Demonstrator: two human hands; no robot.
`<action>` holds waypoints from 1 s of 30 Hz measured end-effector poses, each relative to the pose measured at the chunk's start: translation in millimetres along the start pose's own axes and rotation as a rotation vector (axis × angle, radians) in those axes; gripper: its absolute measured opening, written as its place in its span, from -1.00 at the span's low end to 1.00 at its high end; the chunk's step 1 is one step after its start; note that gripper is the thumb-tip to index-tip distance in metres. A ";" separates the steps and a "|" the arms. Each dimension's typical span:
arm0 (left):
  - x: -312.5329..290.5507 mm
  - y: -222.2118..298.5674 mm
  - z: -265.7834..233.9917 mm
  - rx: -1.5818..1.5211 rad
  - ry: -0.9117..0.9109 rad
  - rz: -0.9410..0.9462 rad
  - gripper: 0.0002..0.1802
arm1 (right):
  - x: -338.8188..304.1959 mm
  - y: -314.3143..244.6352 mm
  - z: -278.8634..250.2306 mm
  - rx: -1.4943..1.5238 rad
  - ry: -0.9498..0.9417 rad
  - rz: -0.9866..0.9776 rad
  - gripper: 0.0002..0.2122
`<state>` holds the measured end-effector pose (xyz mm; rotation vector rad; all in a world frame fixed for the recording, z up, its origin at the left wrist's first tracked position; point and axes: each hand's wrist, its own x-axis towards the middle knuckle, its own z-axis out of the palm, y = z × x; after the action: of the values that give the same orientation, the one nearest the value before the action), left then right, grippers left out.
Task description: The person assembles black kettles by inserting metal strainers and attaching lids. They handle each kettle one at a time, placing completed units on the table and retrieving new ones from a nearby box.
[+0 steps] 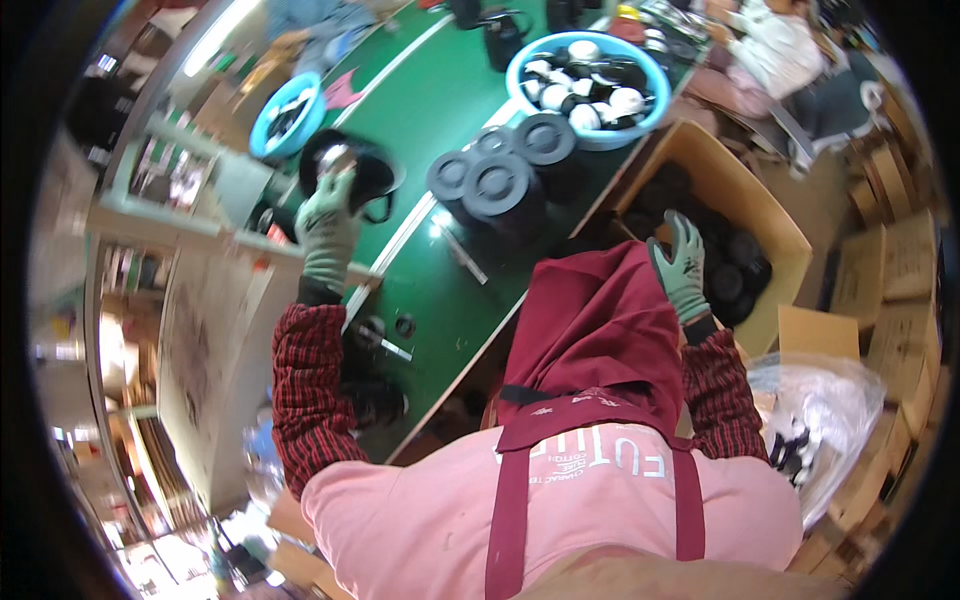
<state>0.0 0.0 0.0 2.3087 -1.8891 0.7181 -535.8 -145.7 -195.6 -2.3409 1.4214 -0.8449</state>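
My left hand [328, 222], in a pale green glove, is closed on a shiny black jug [368, 165] with a loop handle, held at the left part of the green table. The jug is slightly blurred, and a bright metallic patch shows near my fingers. My right hand [684, 262], gloved alike, is open with thumb and fingers apart over the near side of a cardboard box [777, 222]. Black round parts [735, 255] fill that box. Between my hands, several black cylindrical pieces [497, 187] with ringed tops stand together on the table.
A blue basin [662, 100] of black and white parts stands at the far right of the green table [440, 310]; a smaller blue basin [317, 112] is at far left. Tools [395, 345] lie near my left arm. Cartons [900, 270] and a plastic bag [830, 405] are at right. People sit beyond.
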 end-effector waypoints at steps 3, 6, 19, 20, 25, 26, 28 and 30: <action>-20.5 55.0 -74.5 -0.082 0.070 0.149 -0.47 | 21.5 -115.7 -54.2 0.137 0.126 -0.402 -0.31; -44.5 101.9 -136.0 -0.136 -0.018 0.390 -0.64 | 31.1 -199.3 -81.1 0.162 0.012 -0.737 -0.27; -130.5 158.7 -113.8 -0.743 -0.197 0.614 -0.05 | 2.6 -168.1 -115.3 0.479 -0.337 0.024 -0.44; -141.4 170.7 -102.3 -0.751 -0.186 0.628 -0.01 | -3.0 -159.2 -112.4 0.530 -0.352 0.138 -0.46; -166.3 192.5 -41.4 -0.817 -0.193 0.465 0.09 | -23.8 -149.2 -88.7 0.510 -0.606 0.274 -0.48; -175.0 192.1 -34.1 -0.812 -0.210 0.424 0.00 | -24.6 -146.8 -87.2 0.616 -0.575 0.357 -0.49; -185.6 195.1 -18.1 -1.248 -0.351 0.199 -0.08 | -33.1 -136.5 -87.9 0.950 -0.610 0.512 -0.52; -195.6 194.9 -7.5 -1.821 -0.649 -0.196 -0.36 | -45.5 -130.3 -86.1 1.264 -0.579 0.599 -0.61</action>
<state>-212.1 133.4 -116.3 1.2634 -1.1743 -1.3697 -510.8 -37.9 -76.4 -0.9814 0.8096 -0.5293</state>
